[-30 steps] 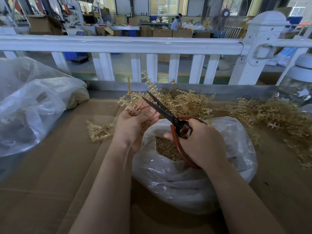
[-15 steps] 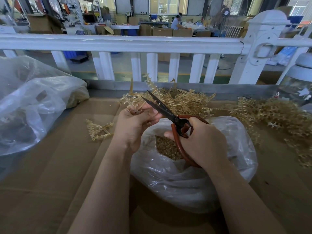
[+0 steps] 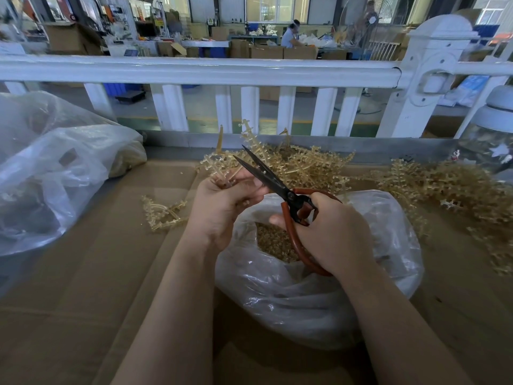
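My left hand (image 3: 222, 201) pinches amber branched plastic sprue (image 3: 219, 165) above open clear plastic bag (image 3: 305, 301); my right hand (image 3: 330, 234) clamped round red-handled black scissors (image 3: 266, 176), blades parted, close to left hand; risks: nicked finger; clipped bits flying past bag.

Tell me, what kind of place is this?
Probably a factory floor. The right hand holds open scissors at a moulded plastic branch gripped by the left hand, over a bag of snipped pieces; beyond the white railing stand cardboard boxes.
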Action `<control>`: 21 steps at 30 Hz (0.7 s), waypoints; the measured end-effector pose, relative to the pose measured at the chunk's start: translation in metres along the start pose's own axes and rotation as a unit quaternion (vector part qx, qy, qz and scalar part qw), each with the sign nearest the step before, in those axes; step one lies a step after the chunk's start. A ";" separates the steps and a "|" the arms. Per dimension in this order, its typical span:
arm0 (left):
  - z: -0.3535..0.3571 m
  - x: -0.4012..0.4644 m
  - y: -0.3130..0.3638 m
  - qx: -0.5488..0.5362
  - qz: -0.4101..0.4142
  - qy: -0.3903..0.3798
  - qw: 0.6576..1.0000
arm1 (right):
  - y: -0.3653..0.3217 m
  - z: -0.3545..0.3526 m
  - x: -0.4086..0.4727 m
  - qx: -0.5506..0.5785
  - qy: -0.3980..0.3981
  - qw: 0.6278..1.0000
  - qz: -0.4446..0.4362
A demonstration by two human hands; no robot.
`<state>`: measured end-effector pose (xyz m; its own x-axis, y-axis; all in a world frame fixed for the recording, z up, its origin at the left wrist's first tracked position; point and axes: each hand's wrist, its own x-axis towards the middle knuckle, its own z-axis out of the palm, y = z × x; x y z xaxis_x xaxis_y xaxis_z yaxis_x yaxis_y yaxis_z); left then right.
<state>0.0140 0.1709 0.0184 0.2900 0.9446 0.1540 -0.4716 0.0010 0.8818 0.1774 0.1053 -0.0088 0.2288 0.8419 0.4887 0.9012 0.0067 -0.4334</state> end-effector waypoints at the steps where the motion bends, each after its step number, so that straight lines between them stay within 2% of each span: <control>1: 0.000 0.000 0.000 0.001 0.001 0.001 1.000 | 0.000 0.000 0.000 0.002 -0.001 1.000 0.001; 5: 0.000 0.000 0.000 0.010 0.011 0.000 1.000 | -0.001 0.000 0.000 0.006 -0.001 1.000 0.005; 12: 0.000 0.001 -0.004 0.105 0.032 0.002 0.994 | -0.001 -0.002 0.000 -0.023 0.014 1.000 0.005; 21: -0.001 0.002 -0.004 0.131 0.044 -0.002 0.990 | -0.001 -0.003 0.000 -0.033 0.021 0.999 -0.007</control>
<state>0.0157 0.1728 0.0144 0.2612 0.9359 0.2365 -0.2626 -0.1669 0.9504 0.1773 0.1039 -0.0057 0.2307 0.8185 0.5262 0.9265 -0.0194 -0.3759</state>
